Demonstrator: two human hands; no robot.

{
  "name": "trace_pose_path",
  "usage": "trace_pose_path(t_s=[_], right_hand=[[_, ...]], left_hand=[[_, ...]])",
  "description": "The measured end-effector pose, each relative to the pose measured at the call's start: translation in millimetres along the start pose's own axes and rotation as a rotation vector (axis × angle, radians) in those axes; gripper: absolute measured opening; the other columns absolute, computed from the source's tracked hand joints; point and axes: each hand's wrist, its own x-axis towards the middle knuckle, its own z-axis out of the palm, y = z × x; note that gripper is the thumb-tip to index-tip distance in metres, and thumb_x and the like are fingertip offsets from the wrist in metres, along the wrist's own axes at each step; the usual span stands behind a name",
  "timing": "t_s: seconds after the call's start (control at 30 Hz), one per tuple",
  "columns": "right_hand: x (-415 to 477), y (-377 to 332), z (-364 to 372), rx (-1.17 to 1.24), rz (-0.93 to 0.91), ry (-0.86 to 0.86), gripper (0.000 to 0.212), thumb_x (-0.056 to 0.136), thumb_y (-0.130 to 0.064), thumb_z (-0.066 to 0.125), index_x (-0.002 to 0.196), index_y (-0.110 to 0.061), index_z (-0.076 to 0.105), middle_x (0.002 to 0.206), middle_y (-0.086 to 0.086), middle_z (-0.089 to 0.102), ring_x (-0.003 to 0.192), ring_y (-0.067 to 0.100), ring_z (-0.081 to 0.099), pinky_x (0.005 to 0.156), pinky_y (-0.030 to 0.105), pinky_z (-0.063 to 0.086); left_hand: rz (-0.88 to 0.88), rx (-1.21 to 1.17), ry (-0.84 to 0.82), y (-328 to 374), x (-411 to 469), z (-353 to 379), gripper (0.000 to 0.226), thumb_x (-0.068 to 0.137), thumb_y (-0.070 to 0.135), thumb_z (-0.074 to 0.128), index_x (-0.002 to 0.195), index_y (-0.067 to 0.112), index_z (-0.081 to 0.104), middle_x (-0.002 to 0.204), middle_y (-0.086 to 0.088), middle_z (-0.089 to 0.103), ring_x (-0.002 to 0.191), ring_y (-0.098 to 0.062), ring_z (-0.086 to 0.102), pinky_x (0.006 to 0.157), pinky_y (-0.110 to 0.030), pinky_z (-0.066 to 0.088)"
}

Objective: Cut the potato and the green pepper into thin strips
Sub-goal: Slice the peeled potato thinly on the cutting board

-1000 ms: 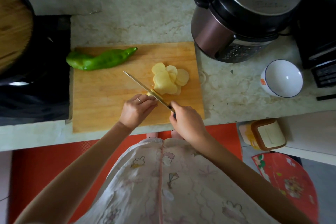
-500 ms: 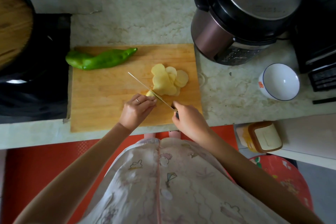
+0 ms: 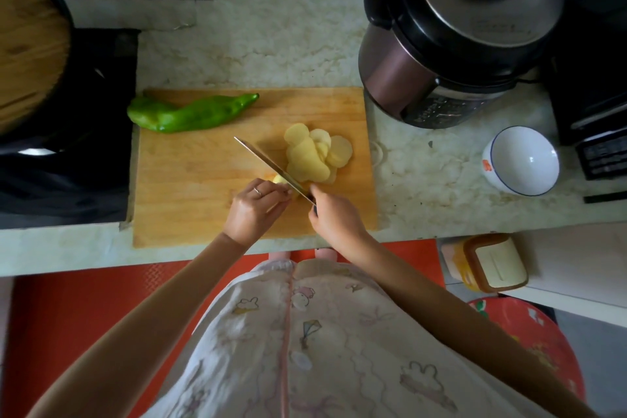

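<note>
My right grip (image 3: 336,219) curls round the knife (image 3: 271,166) handle; my left grip (image 3: 252,210) pinches the potato stub (image 3: 280,179) just left of the blade — the green pepper (image 3: 190,112) lies whole, far-left on the board (image 3: 190,187).

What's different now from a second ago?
Hardly anything. The right hand still grips the knife, and its blade only rocks slightly in place over the potato end, which the left hand pinches. Nothing was picked up or let go. The slices, pepper, board and bowl stayed put.
</note>
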Motion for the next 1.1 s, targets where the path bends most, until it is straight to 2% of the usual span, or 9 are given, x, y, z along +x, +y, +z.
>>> trace_pose_path(t_s=[0.1, 0.3, 0.53, 0.63, 0.7, 0.83, 0.9, 1.0, 1.1], right_hand=[[6.3, 2.2, 1.4, -0.004, 0.001, -0.010, 0.028, 0.094, -0.014, 0.046, 0.122, -0.010, 0.049, 0.090, 0.012, 0.066, 0.087, 0.032, 0.063, 0.059, 0.031, 0.035], [16.6, 2.5, -4.6, 0.032, 0.007, -0.035, 0.007, 0.093, -0.013, 0.046, 0.088, -0.013, 0.041, 0.071, 0.004, 0.048, 0.080, 0.033, 0.060, 0.057, 0.031, 0.031], [-13.7, 22.8, -17.1, -0.225, -0.231, 0.287, 0.033, 0.084, -0.019, 0.065, 0.117, -0.018, 0.062, 0.070, 0.003, 0.068, 0.059, 0.021, 0.065, 0.046, 0.025, 0.037], [-17.2, 41.7, -25.5, -0.335, -0.313, 0.532, 0.035, 0.075, -0.020, 0.075, 0.110, -0.019, 0.068, 0.054, -0.001, 0.059, 0.040, 0.016, 0.055, 0.038, 0.022, 0.034], [-14.1, 55.1, -32.3, -0.399, -0.376, 0.646, 0.031, 0.075, -0.017, 0.075, 0.106, -0.018, 0.071, 0.051, -0.002, 0.055, 0.038, 0.016, 0.050, 0.036, 0.023, 0.036], [-11.4, 74.8, -43.3, -0.450, -0.444, 0.666, 0.031, 0.075, -0.014, 0.075, 0.106, -0.016, 0.070, 0.058, 0.000, 0.061, 0.047, 0.018, 0.058, 0.044, 0.026, 0.044], [-12.0, 79.8, -46.7, -0.458, -0.455, 0.640, 0.044, 0.065, -0.010, 0.080, 0.107, -0.015, 0.069, 0.062, 0.000, 0.063, 0.053, 0.019, 0.061, 0.048, 0.027, 0.046], [-13.2, 83.2, -52.6, -0.468, -0.488, 0.654, 0.051, 0.059, -0.013, 0.085, 0.108, -0.016, 0.069, 0.065, 0.000, 0.063, 0.057, 0.018, 0.061, 0.051, 0.027, 0.046], [-14.1, 81.6, -56.0, -0.471, -0.524, 0.678, 0.053, 0.060, -0.012, 0.085, 0.110, -0.017, 0.070, 0.065, -0.002, 0.062, 0.057, 0.017, 0.059, 0.052, 0.027, 0.044]], left_hand=[[0.003, 0.009, -0.006, -0.6, 0.7, -0.3, 0.006, 0.083, 0.008, 0.072, 0.080, 0.003, 0.073, 0.089, -0.006, 0.072, 0.077, -0.017, 0.058, 0.072, -0.025, 0.050], [0.017, 0.025, -0.025, 0.2, 1.0, -2.7, 0.007, 0.085, 0.009, 0.070, 0.083, 0.004, 0.074, 0.090, -0.006, 0.072, 0.078, -0.020, 0.061, 0.072, -0.026, 0.051], [-0.079, 0.014, -0.069, 10.2, -0.6, -13.1, 0.015, 0.089, 0.010, 0.061, 0.090, 0.003, 0.074, 0.092, -0.008, 0.071, 0.084, -0.018, 0.062, 0.075, -0.023, 0.047], [-0.459, -0.018, 0.091, 17.9, -1.1, -23.3, 0.016, 0.084, 0.004, 0.056, 0.091, -0.004, 0.068, 0.086, -0.016, 0.068, 0.071, -0.031, 0.063, 0.061, -0.033, 0.047], [-0.752, -0.083, 0.300, 16.7, 6.3, -32.2, 0.021, 0.086, 0.005, 0.047, 0.100, -0.002, 0.061, 0.091, -0.006, 0.060, 0.079, -0.030, 0.058, 0.067, -0.041, 0.045], [-0.752, -0.097, 0.566, 14.6, 43.2, -48.7, 0.013, 0.094, 0.013, 0.042, 0.101, 0.007, 0.052, 0.096, 0.015, 0.043, 0.095, -0.020, 0.046, 0.085, -0.038, 0.040], [-0.649, -0.141, 0.423, 19.2, 65.3, -54.0, 0.019, 0.092, 0.019, 0.049, 0.101, 0.005, 0.057, 0.096, 0.007, 0.051, 0.094, -0.015, 0.049, 0.085, -0.030, 0.040], [-0.424, -0.300, -0.165, 32.3, 94.8, -52.9, 0.048, 0.081, 0.041, 0.061, 0.118, 0.012, 0.060, 0.115, 0.002, 0.055, 0.103, -0.002, 0.052, 0.091, -0.012, 0.039], [-0.342, -0.250, -0.587, 46.8, 109.7, -37.3, 0.074, 0.074, 0.052, 0.074, 0.137, 0.027, 0.048, 0.128, 0.009, 0.051, 0.113, -0.004, 0.051, 0.094, -0.020, 0.041]])
